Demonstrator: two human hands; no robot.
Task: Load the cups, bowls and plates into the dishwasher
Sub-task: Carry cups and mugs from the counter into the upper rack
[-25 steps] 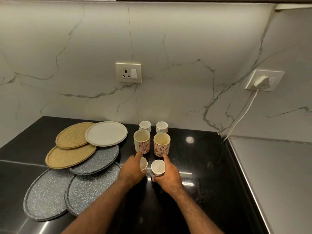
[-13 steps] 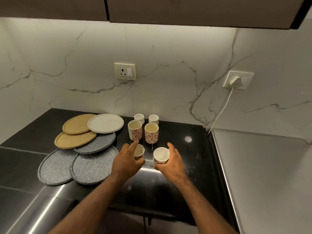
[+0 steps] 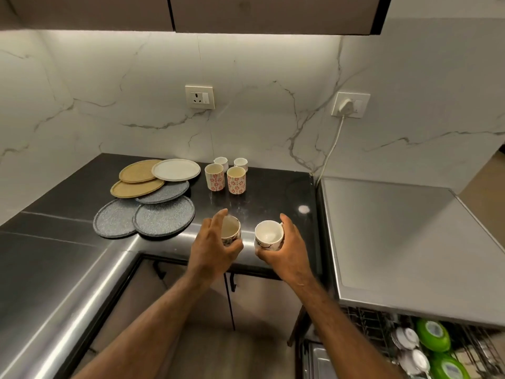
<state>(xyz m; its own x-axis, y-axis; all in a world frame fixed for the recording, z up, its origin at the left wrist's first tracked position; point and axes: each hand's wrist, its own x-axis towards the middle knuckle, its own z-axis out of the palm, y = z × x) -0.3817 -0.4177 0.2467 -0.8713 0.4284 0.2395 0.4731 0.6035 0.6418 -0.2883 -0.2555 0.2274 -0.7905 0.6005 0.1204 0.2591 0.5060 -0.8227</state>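
open: bare table (image 3: 278,187) right of tall cups (image 3: 236,180) | left blocked: overlapping plates (image 3: 164,218) | dishwasher rack (image 3: 363,321): green bowls (image 3: 433,335) fill right part

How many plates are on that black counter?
6, overlapping in one cluster: rear tan plate, front tan plate, white plate at the back, middle grey plate, left grey plate and right grey plate in front. More could hide underneath.

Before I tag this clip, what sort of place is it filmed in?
Most likely a home kitchen: a black countertop carrying plates and cups, a marble-look backsplash with a wall socket, and an open dishwasher rack at lower right.
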